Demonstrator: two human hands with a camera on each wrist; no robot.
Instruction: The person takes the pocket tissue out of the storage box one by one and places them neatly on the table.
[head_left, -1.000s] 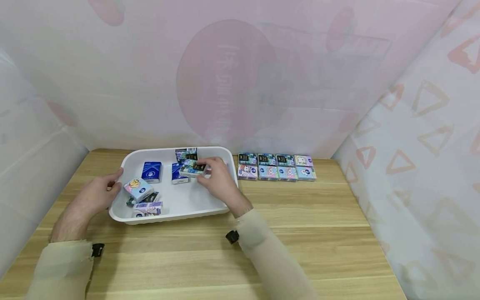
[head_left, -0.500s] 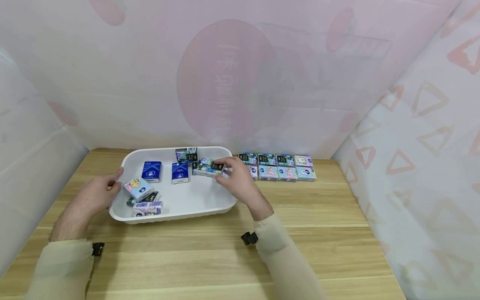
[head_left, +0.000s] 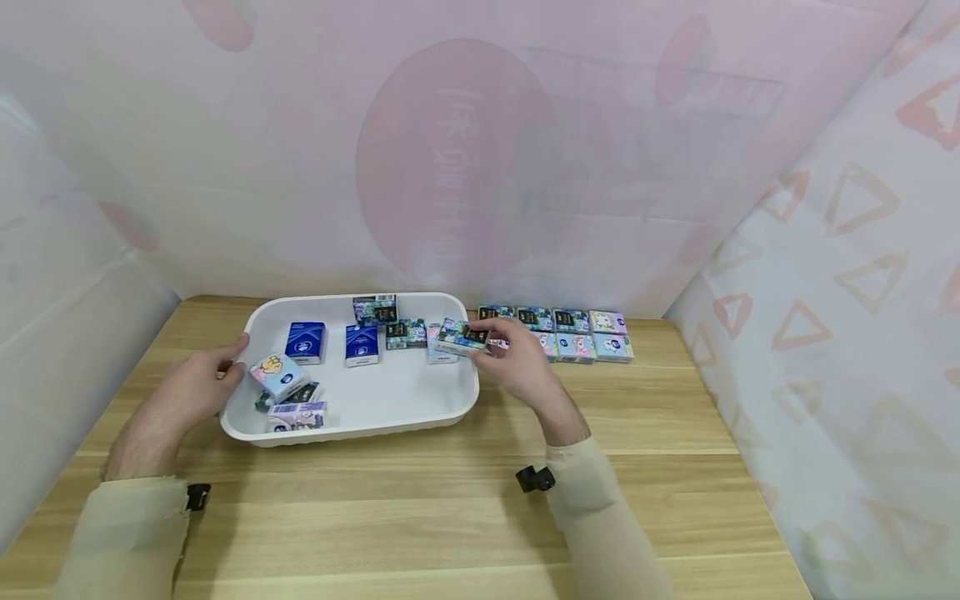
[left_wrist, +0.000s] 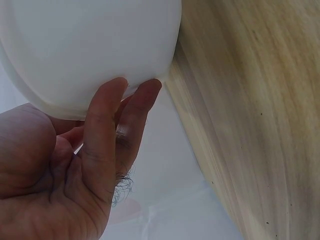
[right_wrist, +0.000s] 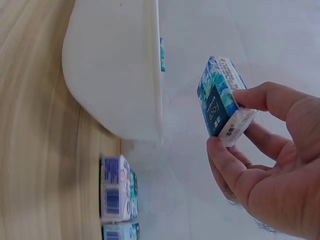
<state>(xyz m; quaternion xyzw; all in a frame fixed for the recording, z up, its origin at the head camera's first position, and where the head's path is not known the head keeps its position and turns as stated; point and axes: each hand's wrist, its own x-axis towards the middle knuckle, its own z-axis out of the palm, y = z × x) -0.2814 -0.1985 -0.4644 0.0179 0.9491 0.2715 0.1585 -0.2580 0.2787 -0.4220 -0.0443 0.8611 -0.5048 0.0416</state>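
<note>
In the head view my right hand (head_left: 517,362) holds a small tissue pack (head_left: 462,336) with a dark floral print above the right rim of the white tray (head_left: 360,433). Close up in the right wrist view, thumb and fingers pinch one end of this blue-green pack (right_wrist: 220,100), which is tilted and clear of the tray wall. At the tray's left end, my left hand (head_left: 183,387) grips the rim. Its fingers (left_wrist: 102,135) lie against the tray's outer wall in the left wrist view, where the thumb tip is hidden.
Inside the tray lie several packs: blue ones (head_left: 305,342), dark floral ones (head_left: 406,333), a light-blue cartoon one (head_left: 277,377) and a purple one (head_left: 297,416). Right of it, two rows of packs (head_left: 572,321) line the wooden table's (head_left: 360,517) back edge. A patterned wall (head_left: 300,167) stands behind.
My right hand has carried the dark floral pack rightward from the tray's inside to above its right rim, uncovering packs beneath. The left hand stays at the left rim.
</note>
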